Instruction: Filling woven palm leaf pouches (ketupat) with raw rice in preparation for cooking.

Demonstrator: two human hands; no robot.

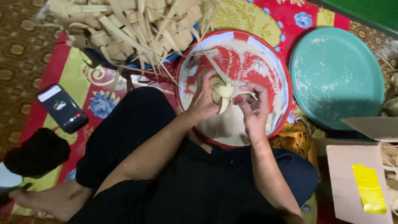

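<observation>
A glossy black phone (62,108) lies on the patterned mat. The left hand (203,99) and the right hand (253,108) both grip closed on a woven palm-leaf pouch (223,92) above the round, rice-dusted red tray (273,70); a smooth teal lid (336,76) sits rightward.

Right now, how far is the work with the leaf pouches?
Done: nothing finished can be told apart. In hand: the left hand and right hand hold one woven pouch over the red basin of rice. Left: a pile of pouches behind the basin, and much rice in it.
</observation>
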